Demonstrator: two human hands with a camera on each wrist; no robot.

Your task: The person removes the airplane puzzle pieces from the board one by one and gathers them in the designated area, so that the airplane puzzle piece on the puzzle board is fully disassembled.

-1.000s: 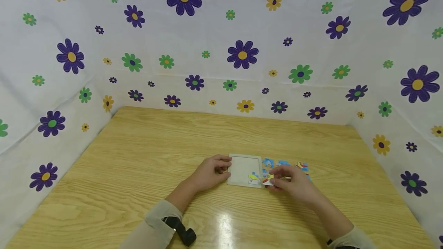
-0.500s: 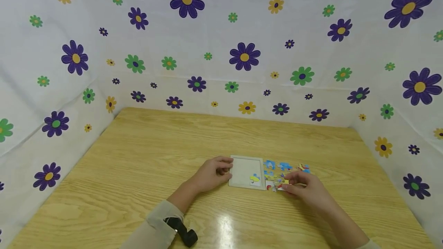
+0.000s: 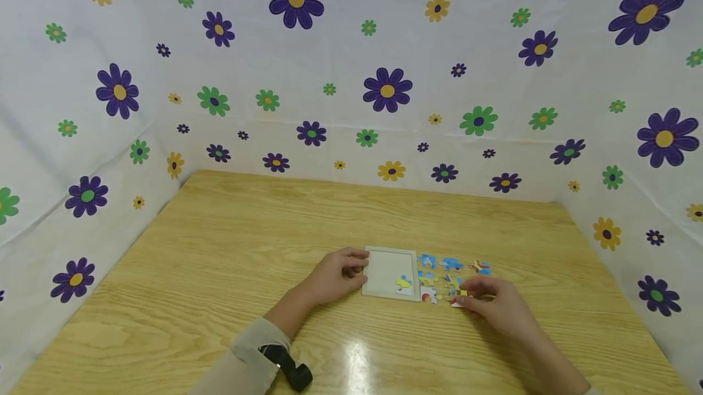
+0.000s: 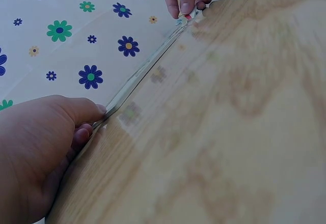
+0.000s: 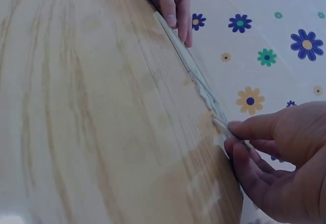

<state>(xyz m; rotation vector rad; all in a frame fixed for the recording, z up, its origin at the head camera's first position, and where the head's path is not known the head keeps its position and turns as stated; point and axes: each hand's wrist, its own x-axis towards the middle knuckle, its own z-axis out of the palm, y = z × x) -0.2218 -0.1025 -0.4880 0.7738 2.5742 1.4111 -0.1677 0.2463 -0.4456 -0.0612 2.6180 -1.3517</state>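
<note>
A pale square puzzle tray lies on the table, with one yellow, blue and white puzzle piece in its lower right corner. My left hand holds the tray's left edge; in the left wrist view its thumb lies along that edge. Right of the tray, my right hand pinches a red, yellow and white puzzle piece between thumb and fingers, low over the table among the loose pieces. The right wrist view shows the pinched piece edge-on; its print is hidden there.
Several loose puzzle pieces lie in rows against the tray's right side, mostly blue along the back. The wood-grain table ends at white cloth walls with printed flowers. A black strap hangs from the left sleeve.
My right hand has moved right, away from the tray's lower right corner, carrying the red, yellow and white piece to the loose pieces' right side. The left hand keeps its hold on the tray.
</note>
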